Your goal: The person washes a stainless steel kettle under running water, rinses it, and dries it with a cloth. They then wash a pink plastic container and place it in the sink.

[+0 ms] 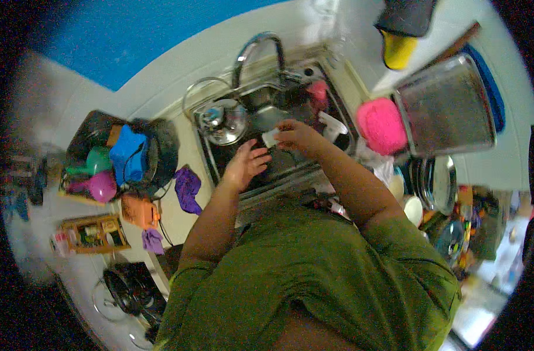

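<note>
My right hand (293, 137) holds a small white object (270, 137), too blurred to name, above the metal sink (267, 105). Close by on the left, my left hand (248, 166) has its fingers apart and holds nothing. A shiny metal pot lid (223, 121) lies at the sink's left side, behind my left hand. The curved chrome faucet (260, 37) rises at the back. To the right of my right hand lies a white spray-bottle head (333, 126), and a pink item (318, 94) is near the sink's back right corner.
A bright pink cloth or sponge (382, 126) and a metal tray (447, 105) stand at the right, near upright plates (438, 182). On the left counter are a purple cloth (188, 189), an orange container (139, 210) and a dark rack with a blue item (129, 153).
</note>
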`<state>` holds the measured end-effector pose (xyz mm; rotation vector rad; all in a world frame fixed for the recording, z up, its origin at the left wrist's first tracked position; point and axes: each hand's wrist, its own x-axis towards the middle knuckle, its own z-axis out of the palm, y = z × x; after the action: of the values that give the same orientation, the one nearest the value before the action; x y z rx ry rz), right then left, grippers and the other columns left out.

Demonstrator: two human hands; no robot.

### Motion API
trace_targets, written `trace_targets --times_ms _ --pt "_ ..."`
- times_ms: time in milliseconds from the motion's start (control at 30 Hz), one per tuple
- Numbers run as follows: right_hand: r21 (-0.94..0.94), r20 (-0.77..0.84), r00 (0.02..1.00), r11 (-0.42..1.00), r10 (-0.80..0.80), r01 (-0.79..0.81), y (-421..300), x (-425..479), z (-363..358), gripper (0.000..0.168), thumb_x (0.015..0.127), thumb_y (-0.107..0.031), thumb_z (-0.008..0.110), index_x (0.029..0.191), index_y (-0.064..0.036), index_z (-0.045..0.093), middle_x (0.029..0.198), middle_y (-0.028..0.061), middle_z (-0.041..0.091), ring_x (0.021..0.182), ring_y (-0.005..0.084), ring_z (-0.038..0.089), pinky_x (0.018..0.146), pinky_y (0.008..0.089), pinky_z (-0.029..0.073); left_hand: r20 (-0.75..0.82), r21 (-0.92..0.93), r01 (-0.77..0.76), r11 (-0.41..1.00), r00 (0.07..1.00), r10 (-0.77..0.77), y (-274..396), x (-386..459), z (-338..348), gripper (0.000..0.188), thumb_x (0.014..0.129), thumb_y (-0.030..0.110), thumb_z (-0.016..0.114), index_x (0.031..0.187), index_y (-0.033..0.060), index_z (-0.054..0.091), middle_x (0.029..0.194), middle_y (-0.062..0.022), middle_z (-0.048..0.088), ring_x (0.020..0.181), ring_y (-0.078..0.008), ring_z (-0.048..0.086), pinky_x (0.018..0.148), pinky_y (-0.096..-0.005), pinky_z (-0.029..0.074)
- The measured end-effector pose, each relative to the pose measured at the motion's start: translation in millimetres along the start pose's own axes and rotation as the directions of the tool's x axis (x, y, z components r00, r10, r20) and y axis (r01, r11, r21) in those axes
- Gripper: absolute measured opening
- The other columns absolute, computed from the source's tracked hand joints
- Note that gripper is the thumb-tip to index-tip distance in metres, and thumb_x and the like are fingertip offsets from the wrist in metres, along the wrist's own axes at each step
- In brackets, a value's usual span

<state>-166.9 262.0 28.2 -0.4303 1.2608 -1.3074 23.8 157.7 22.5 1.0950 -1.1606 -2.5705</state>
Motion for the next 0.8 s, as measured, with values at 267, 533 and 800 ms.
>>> trace_targets --times_ms 267,533,800 --pt "-0.732 -0.028 0.969 0.665 -0.245 0.148 42.7 -10.0 5.4 0.045 0.066 -0.029 0.071 0.104 -0.010 0.055 0.095 0.0107 0.061 0.089 0.0293 0.059 0.074 0.0422 0.046 0.146 0.792 -0.042 0.609 0.982 -0.123 -44.9 32.7 -66.9 0.052 0.080 0.039 0.059 0.126 0.0209 0.044 0.135 -0.0098 0.037 0.122 -0.0280 0.037 0.098 -0.0485 0.030" --pt "-0.989 -0.131 0.908 -0.008 -0.398 -0.146 42.4 -63.1 13.7 0.040 0.066 -0.024 0.071 0.101 -0.013 0.056 0.095 0.0092 0.061 0.089 0.0285 0.059 0.076 0.0408 0.045 0.088 0.874 -0.132 -0.467 0.989 -0.115 -4.2 4.4 -10.9 0.056 0.074 0.037 0.067 0.124 0.0196 0.049 0.137 -0.0149 0.032 0.128 -0.0333 0.026 0.103 -0.0508 0.022" --pt "-0.661 -0.737 0.248 0.593 -0.629 -0.459 50.6 -200.1 -53.1 0.042 0.064 -0.028 0.070 0.101 -0.013 0.059 0.093 0.0096 0.061 0.087 0.0285 0.059 0.074 0.0438 0.046 0.310 0.947 -0.305 -0.098 0.950 0.036 -17.5 21.8 -53.1 0.052 0.077 0.032 0.064 0.122 0.0102 0.050 0.138 -0.0203 0.030 0.127 -0.0355 0.029 0.102 -0.0431 0.028"
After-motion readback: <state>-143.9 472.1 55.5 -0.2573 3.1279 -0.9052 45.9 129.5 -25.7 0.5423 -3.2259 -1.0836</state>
